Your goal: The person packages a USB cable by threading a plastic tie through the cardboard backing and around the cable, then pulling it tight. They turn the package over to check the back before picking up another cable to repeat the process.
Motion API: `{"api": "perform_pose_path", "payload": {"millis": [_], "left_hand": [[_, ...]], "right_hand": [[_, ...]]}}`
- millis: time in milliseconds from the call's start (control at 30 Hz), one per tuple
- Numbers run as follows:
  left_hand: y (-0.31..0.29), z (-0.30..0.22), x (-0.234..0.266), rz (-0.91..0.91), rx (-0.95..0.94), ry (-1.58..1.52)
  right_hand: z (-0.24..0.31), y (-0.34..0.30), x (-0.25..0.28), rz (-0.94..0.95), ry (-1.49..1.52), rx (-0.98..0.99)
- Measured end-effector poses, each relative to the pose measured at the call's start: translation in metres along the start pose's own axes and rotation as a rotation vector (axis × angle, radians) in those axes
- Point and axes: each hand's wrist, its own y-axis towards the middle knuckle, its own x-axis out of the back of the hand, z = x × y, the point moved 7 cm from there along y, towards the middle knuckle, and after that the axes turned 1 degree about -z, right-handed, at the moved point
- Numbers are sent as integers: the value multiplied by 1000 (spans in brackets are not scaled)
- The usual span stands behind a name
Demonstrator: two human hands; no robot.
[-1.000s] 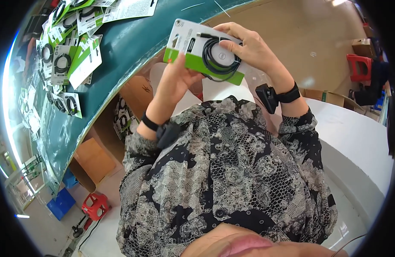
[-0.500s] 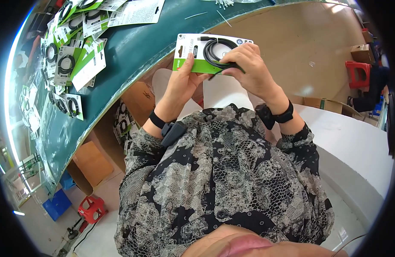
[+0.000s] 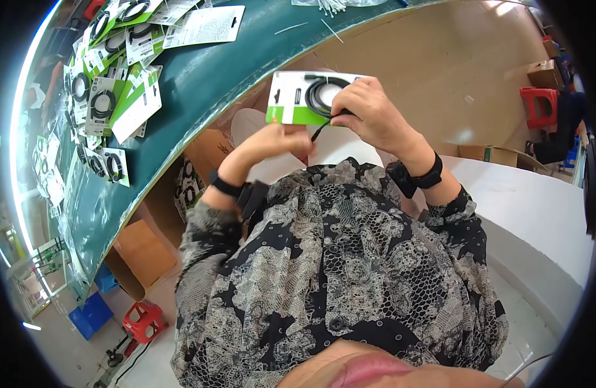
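Note:
In front of me a white and green cardboard card carries a coiled black cable. My right hand is closed on the right side of the card and the coil, thumb below. One loose end of the cable hangs from the card's lower edge. My left hand is just under the card, near that loose end. Motion blurs its fingers, so whether it touches the cable is unclear.
A green-covered table curves along the left, with a pile of carded cables on it. Thin white ties lie near its far edge. Cardboard boxes stand below. Red stools and a white ledge are further out.
My left hand has let go of the card's left side and dropped below it. The card has shifted slightly toward me, still in my right hand.

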Motion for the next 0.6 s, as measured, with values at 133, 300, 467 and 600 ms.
{"api": "perform_pose_path", "payload": {"millis": [133, 300, 467, 600], "left_hand": [[-27, -22, -4, -122, 60, 331], [-2, 0, -28, -215, -133, 453], [-9, 25, -53, -323, -232, 622], [-8, 46, -40, -306, -84, -230]], "right_hand": [[-17, -34, -40, 179, 173, -61], [-6, -59, -58, 185, 311, -182], [-5, -74, -73, 389, 420, -303], [-8, -67, -69, 408, 454, -305]]}}
